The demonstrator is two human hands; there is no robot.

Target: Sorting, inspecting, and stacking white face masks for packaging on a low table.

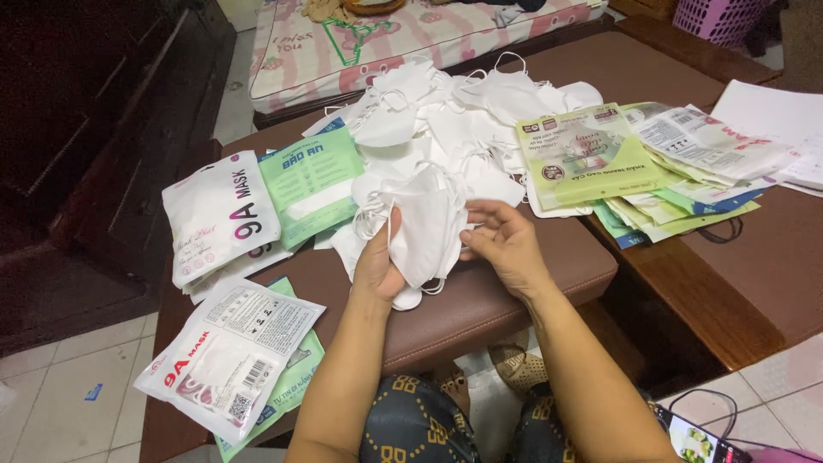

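My left hand [381, 257] grips a small stack of folded white face masks [424, 227] by its left edge, thumb on top, just above the brown padded seat [497, 291]. Beside the stack's right edge is my right hand [506, 240], fingers curled and touching it. Behind the hands lies a big loose pile of white masks [446, 120] with ear loops sticking out.
Filled mask packets, white [219, 214] and green [313, 180], lie to the left; more lie at the front left [231, 356]. A fan of flat green and white packets [626, 163] lies on the right. A phone [699, 437] sits bottom right. A patterned mattress [403, 34] is behind.
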